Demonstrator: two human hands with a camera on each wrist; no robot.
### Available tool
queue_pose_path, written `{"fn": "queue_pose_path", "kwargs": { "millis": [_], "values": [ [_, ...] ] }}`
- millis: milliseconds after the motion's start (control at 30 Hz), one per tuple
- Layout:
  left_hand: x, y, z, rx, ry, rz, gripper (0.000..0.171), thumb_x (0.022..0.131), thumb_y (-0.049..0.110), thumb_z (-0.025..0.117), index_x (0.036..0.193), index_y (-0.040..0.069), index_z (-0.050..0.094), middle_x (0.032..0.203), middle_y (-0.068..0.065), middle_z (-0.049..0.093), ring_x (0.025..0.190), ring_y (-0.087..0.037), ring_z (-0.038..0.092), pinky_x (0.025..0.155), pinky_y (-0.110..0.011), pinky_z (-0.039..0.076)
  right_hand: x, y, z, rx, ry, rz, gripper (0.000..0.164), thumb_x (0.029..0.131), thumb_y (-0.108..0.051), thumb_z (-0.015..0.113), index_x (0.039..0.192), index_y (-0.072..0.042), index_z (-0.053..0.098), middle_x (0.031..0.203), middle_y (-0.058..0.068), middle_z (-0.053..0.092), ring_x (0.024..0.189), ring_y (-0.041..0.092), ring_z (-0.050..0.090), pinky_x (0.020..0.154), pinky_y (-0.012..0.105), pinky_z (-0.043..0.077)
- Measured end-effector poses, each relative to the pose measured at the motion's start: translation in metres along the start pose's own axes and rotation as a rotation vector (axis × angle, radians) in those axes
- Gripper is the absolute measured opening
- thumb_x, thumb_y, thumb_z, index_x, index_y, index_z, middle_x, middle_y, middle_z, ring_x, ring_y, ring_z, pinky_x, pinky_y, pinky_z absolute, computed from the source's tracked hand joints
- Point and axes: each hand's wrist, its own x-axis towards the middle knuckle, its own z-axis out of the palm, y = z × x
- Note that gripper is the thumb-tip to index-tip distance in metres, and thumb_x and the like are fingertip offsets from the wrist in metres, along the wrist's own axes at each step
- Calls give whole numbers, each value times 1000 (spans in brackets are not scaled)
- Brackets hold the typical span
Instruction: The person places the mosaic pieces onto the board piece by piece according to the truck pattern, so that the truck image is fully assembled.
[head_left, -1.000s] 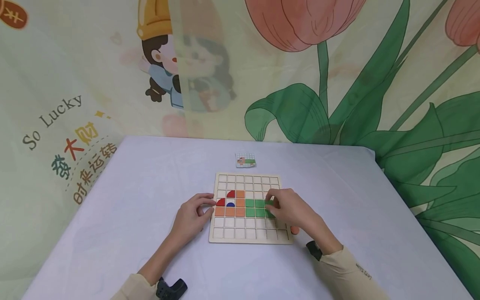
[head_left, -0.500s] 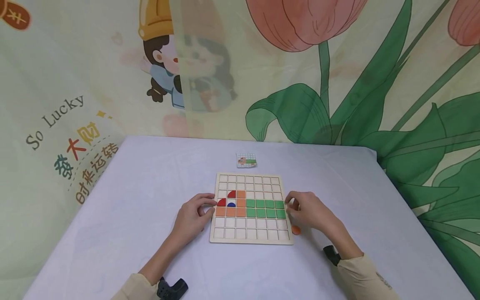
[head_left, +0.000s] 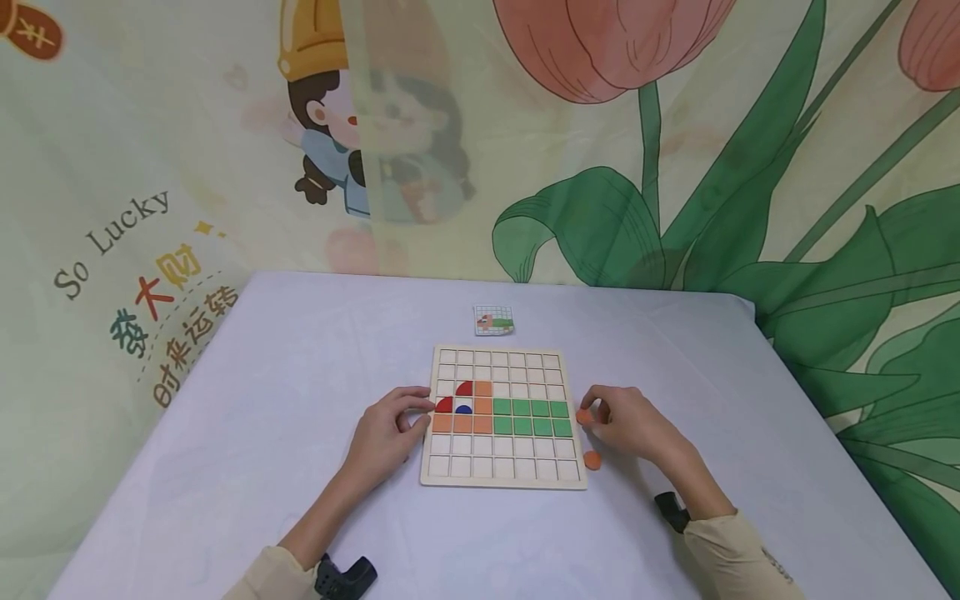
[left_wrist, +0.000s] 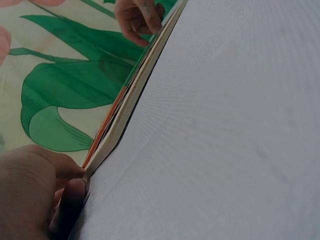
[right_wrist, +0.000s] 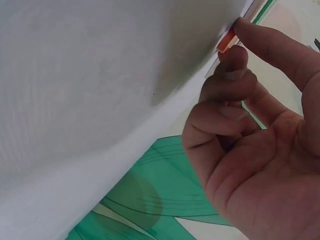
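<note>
A pale wooden grid board lies on the table with flat red, orange, blue and green pieces in its cells. My left hand grips the board's left edge; in the left wrist view the fingertip and thumb meet at that edge. Just off the right edge, my right hand pinches a small orange piece between thumb and index finger, the other fingers curled in. Another orange piece with a rounded side lies near the board's lower right. Two rows of green tiles reach the right side.
A small picture card showing a coloured grid pattern lies behind the board. A white cloth covers the table, and a printed curtain hangs behind its far edge.
My right hand has drawn back rightward from the green tiles to beside the board, and an orange piece now shows in its fingers. The left hand stays at the left edge.
</note>
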Motion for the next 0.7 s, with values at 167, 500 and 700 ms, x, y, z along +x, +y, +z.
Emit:
{"fn": "queue_pose_path", "kwargs": {
  "millis": [167, 500, 700],
  "values": [
    [0, 0, 0, -3, -1, -3, 16, 94, 10, 76, 108, 10, 82, 133, -1, 74, 65, -7, 50, 56, -20, 38, 0, 3, 0, 14, 2, 2, 24, 90, -2, 73, 113, -8, 73, 82, 3, 64, 71, 17, 56, 62, 29, 46],
    [1, -1, 2, 5, -5, -15, 15, 94, 11, 77, 109, 12, 82, 134, 0, 74, 67, -9, 51, 58, -20, 39, -3, 3, 1, 4, 29, -9, 18, 92, -7, 75, 110, -7, 72, 79, 2, 63, 70, 15, 55, 62, 28, 46],
    [1, -1, 1, 12, -6, -15, 16, 94, 12, 77, 109, 12, 82, 134, 0, 73, 67, -9, 51, 58, -20, 39, -11, -3, 3, 38, 33, -37, 20, 92, -8, 74, 111, -6, 71, 78, 1, 63, 67, 14, 54, 59, 26, 45]
  ]
}}
